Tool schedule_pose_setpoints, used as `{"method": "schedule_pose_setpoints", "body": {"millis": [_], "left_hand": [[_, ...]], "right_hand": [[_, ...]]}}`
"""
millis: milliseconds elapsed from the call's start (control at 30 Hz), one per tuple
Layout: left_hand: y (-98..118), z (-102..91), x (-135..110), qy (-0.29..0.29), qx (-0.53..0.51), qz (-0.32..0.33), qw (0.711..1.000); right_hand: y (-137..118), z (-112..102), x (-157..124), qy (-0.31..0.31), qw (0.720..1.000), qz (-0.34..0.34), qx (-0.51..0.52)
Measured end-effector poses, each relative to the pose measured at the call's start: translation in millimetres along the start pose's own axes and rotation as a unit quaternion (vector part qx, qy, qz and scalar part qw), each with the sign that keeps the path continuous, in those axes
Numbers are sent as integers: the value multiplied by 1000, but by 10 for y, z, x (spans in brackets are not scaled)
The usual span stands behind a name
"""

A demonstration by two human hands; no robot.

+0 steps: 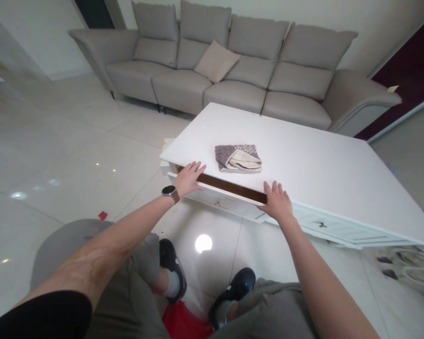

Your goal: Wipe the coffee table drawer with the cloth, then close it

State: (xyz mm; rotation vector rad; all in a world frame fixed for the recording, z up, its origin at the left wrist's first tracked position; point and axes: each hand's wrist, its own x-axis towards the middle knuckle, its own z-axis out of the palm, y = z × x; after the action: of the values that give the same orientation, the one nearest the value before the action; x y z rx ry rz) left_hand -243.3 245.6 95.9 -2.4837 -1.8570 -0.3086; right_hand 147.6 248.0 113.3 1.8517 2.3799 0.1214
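A drawer (229, 194) in the white coffee table (304, 160) stands slightly pulled out, with a dark brown gap showing behind its front. My left hand (189, 178), with a watch on the wrist, rests at the drawer's left end, fingers spread towards the tabletop edge. At the right end lies my right hand (278, 201), its fingers stretched over the tabletop edge and its thumb by the drawer front. Between and beyond the hands, a folded grey and cream cloth (238, 157) lies on the tabletop. The drawer's small knob (217, 203) is untouched.
A grey sofa (240, 89) with a beige cushion (217, 61) stands behind the table. Another drawer knob (322, 225) is further right. Below me are my black shoes (171, 268) and a red object (185, 322). A small red scrap (102, 215) lies on the tiled floor.
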Motion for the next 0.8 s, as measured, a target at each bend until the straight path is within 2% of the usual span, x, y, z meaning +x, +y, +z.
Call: {"method": "schedule_pose_setpoints", "body": {"millis": [200,333,467,633,800], "left_hand": [[174,35,150,22,55,-42,997],[239,38,280,-1,92,-55,994],[264,62,352,0,105,-50,993],[284,137,413,24,108,-71,991],[208,249,415,54,117,-51,990]], "right_hand": [[-94,88,10,83,996,20,-23],[-122,90,57,82,996,36,-20],[-180,87,124,75,995,48,-46],[-267,120,209,81,990,66,-95],[-302,148,257,71,988,78,-110]]}}
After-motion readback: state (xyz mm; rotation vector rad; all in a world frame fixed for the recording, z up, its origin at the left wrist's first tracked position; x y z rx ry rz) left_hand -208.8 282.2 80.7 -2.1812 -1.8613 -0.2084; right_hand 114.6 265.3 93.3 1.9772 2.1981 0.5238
